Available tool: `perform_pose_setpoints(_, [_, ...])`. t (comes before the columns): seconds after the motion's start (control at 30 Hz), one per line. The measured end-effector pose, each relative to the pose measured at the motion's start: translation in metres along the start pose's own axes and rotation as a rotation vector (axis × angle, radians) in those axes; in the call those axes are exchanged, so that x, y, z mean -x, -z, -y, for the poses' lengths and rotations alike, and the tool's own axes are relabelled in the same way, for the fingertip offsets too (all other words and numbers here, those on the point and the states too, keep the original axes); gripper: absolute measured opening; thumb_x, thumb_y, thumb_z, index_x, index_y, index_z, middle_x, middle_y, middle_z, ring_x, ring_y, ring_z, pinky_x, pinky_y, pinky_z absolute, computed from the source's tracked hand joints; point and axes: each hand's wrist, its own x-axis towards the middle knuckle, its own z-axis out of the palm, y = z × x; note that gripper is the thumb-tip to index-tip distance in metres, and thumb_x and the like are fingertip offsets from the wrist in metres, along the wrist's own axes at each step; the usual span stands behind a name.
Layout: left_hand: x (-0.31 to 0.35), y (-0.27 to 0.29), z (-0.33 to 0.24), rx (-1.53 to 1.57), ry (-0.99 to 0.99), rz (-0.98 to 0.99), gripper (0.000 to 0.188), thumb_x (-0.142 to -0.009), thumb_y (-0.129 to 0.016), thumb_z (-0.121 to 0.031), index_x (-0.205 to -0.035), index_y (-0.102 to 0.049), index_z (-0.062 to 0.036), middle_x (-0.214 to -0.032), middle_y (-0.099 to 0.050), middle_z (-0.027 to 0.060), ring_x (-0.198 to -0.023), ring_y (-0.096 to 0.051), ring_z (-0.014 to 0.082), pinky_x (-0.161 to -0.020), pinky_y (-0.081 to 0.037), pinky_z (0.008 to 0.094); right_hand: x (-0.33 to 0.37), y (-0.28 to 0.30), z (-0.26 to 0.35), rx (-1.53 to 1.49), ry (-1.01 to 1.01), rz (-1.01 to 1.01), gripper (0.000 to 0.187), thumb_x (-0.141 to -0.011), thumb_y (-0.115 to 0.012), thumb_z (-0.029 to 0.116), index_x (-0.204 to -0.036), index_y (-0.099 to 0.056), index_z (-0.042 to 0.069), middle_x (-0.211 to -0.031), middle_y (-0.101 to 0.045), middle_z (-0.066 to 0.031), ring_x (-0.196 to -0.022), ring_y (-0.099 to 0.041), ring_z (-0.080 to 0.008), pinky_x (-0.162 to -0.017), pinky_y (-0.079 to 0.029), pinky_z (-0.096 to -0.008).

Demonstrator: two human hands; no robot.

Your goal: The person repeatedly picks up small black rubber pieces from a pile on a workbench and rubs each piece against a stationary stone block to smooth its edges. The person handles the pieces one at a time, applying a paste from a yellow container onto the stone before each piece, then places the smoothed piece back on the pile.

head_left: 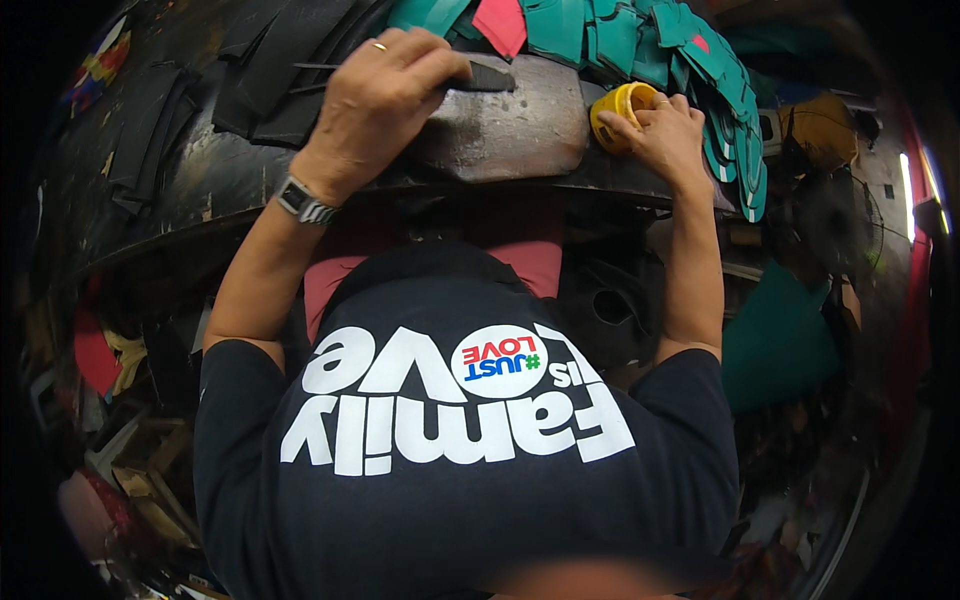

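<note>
My left hand (375, 105), wearing a ring and a wristwatch, is closed on a dark strip (490, 79) that sticks out to the right over a worn metallic plate (510, 130). Thin dark rods (312, 67) show on the other side of that hand; whether it holds them too I cannot tell. At the plate's right end my right hand (668, 138) grips a small yellow tub (617, 112) by its side, thumb and fingers around the rim. The tub is tilted, and its contents cannot be made out.
Stacks of green cut pieces (610, 40) cover the far right of the dark worktable (195, 205), with a pink piece (500, 25) among them. Black cut pieces (285, 70) lie at the left. A green sheet (780, 340) hangs below, and clutter (150, 460) fills the lower left.
</note>
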Motion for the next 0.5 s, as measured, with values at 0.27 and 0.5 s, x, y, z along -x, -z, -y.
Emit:
perform_pose_setpoints(0.27, [0.044, -0.026, 0.002, 0.109, 0.224, 0.37, 0.035, -0.087, -0.078, -0.037, -0.107, -0.067, -0.01, -0.11, -0.063, 0.0071, -0.105, -0.061, 0.0285, -0.09, -0.048, 0.0393, 0.039, 0.022, 0.019, -0.136, -0.392, -0.083, 0.064, -0.101, -0.048, 0.062, -0.096, -0.077, 0.005, -0.115, -0.066, -0.0178, -0.101, -0.065, -0.04, -0.086, -0.05, -0.0525])
perform_pose_setpoints(0.5, [0.041, -0.042, 0.005, -0.021, 0.111, 0.212, 0.037, -0.09, -0.077, -0.03, -0.122, -0.07, -0.0137, -0.127, -0.064, 0.008, -0.124, -0.057, 0.0269, -0.108, -0.038, 0.0409, 0.05, 0.019, 0.073, -0.714, -0.061, 0.154, 0.049, -0.104, -0.053, 0.05, -0.101, -0.077, 0.006, -0.113, -0.063, -0.0185, -0.101, -0.066, -0.0356, -0.087, -0.052, -0.0446])
